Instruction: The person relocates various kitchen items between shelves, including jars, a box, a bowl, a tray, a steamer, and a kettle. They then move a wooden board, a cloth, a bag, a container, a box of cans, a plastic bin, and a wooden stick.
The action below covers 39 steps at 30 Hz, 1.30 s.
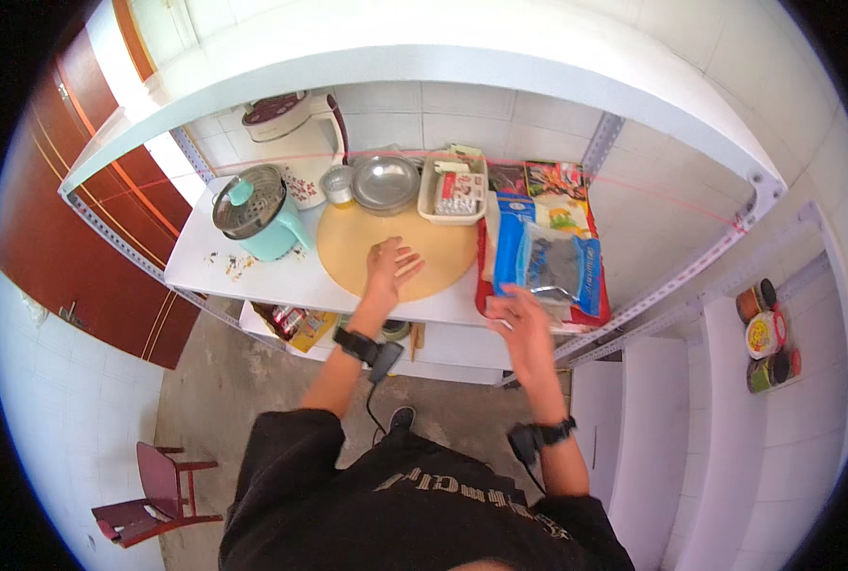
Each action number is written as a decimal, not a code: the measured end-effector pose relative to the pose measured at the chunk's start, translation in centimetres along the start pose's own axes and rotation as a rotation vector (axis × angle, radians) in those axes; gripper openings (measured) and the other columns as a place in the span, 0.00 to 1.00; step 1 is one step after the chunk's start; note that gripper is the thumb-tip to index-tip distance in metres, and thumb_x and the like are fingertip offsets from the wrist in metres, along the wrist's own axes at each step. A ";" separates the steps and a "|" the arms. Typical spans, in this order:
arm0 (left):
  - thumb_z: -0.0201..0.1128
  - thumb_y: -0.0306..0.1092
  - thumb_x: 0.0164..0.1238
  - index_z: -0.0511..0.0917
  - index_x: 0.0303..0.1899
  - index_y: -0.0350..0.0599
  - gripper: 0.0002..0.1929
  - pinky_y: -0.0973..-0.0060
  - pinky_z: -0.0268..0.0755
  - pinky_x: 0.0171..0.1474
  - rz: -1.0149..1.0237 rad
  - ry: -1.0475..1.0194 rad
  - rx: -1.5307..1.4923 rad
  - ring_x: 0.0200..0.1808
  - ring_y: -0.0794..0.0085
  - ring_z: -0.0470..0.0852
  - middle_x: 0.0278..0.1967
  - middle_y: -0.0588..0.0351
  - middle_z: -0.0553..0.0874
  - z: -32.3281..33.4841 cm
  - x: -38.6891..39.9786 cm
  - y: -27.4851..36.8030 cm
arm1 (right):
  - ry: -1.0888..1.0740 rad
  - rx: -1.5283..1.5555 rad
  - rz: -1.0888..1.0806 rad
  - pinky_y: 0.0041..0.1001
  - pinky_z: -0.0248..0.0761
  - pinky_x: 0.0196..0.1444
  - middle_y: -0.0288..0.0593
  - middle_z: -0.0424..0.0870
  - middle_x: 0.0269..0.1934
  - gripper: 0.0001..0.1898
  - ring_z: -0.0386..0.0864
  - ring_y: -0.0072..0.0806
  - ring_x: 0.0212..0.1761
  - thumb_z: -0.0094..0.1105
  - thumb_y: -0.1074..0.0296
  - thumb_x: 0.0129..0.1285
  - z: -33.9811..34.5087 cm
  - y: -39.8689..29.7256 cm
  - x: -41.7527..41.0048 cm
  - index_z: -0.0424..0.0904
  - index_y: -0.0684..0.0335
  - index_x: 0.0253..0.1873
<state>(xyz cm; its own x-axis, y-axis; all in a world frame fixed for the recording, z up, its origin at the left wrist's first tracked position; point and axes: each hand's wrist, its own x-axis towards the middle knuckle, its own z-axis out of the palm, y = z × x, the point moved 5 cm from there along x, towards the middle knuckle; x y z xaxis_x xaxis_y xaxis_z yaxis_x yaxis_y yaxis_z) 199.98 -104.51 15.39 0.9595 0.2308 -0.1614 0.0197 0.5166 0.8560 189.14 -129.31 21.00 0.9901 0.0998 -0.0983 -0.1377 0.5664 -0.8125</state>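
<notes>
My left hand [390, 270] is over a round tan board [431, 250], fingers spread and nothing in them. Whether it touches the board I cannot tell. Slightly blurred, my right hand [524, 328] is at the shelf's front edge, its fingers parted beside a blue and clear plastic bag [556, 260] with dark contents. That bag lies on other food packets [570, 216] and a red bag [595, 312]. Behind the board stand a stack of metal bowls [386, 182], a glass jar [337, 185] and a cream plastic basket [452, 214] holding small packets.
A turquoise pot [270, 235] with a steamer and lid stands left, crumbs [238, 266] beside it. Behind it is a white soymilk maker or kettle [303, 157]. An upper shelf edge [424, 61] crosses overhead. A box [295, 325] sits below; a red chair [160, 492] is lower left.
</notes>
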 end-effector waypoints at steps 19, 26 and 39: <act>0.55 0.37 0.71 0.67 0.56 0.35 0.19 0.57 0.85 0.49 -0.319 -0.086 -0.043 0.46 0.50 0.83 0.48 0.38 0.78 -3.4 13.3 2.5 | 0.716 -0.238 -0.260 0.34 0.86 0.32 0.55 0.82 0.47 0.15 0.86 0.41 0.39 0.53 0.70 0.68 5.0 9.1 21.4 0.73 0.75 0.55; 0.57 0.37 0.71 0.50 0.66 0.38 0.31 0.57 0.83 0.51 -0.138 -0.223 0.110 0.48 0.50 0.83 0.55 0.38 0.72 -5.4 5.1 6.9 | 0.407 -0.084 -0.309 0.31 0.84 0.38 0.50 0.80 0.50 0.17 0.85 0.33 0.42 0.50 0.73 0.68 6.0 4.8 13.5 0.68 0.71 0.60; 0.55 0.32 0.68 0.61 0.62 0.37 0.24 0.53 0.82 0.51 -0.696 -0.553 0.527 0.56 0.53 0.79 0.57 0.47 0.73 3.7 -19.6 -3.8 | 0.770 -0.122 -0.147 0.21 0.79 0.24 0.47 0.82 0.43 0.28 0.83 0.26 0.29 0.49 0.76 0.63 -12.5 -2.9 -29.1 0.59 0.71 0.68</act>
<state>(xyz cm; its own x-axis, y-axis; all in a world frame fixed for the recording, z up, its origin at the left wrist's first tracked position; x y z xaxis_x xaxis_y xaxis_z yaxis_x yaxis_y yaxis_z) 182.11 -114.07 17.18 0.6812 -0.4612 -0.5686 0.6124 -0.0667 0.7877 161.06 -144.06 19.09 0.7435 -0.5879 -0.3187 -0.0446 0.4319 -0.9008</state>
